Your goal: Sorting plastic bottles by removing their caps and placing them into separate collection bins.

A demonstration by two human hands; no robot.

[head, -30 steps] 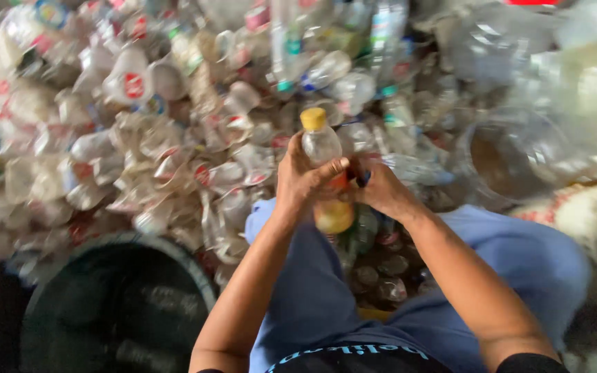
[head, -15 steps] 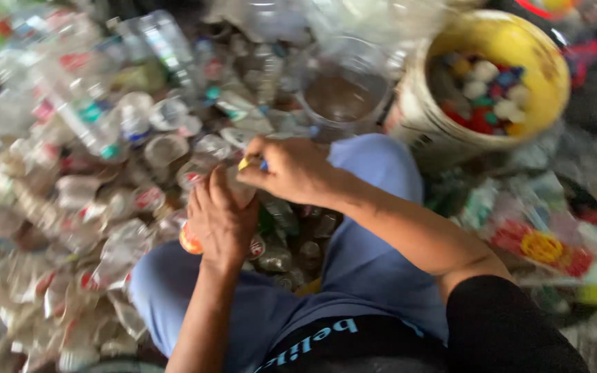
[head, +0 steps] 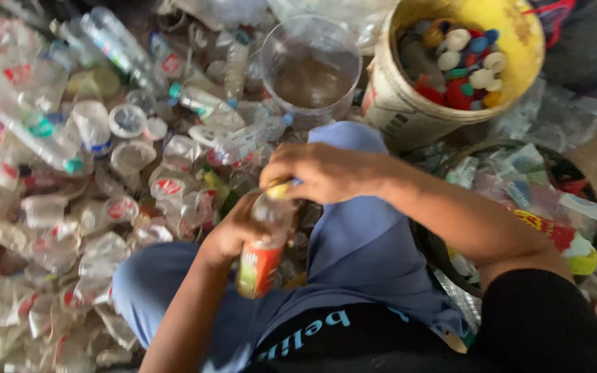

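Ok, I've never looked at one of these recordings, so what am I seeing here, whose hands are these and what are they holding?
There is no machine here. A camera worn on a person's head looks down at their own two bare hands and their knees in blue trousers. The left hand grips a clear plastic bottle with an orange label around its middle. The right hand closes over the bottle's yellow cap. In front and to the left lies a heap of plastic bottles and cups. Further ahead stand a clear plastic tub and a yellow bucket holding loose coloured caps. To the right, a dark basket holds wrappers and labels.
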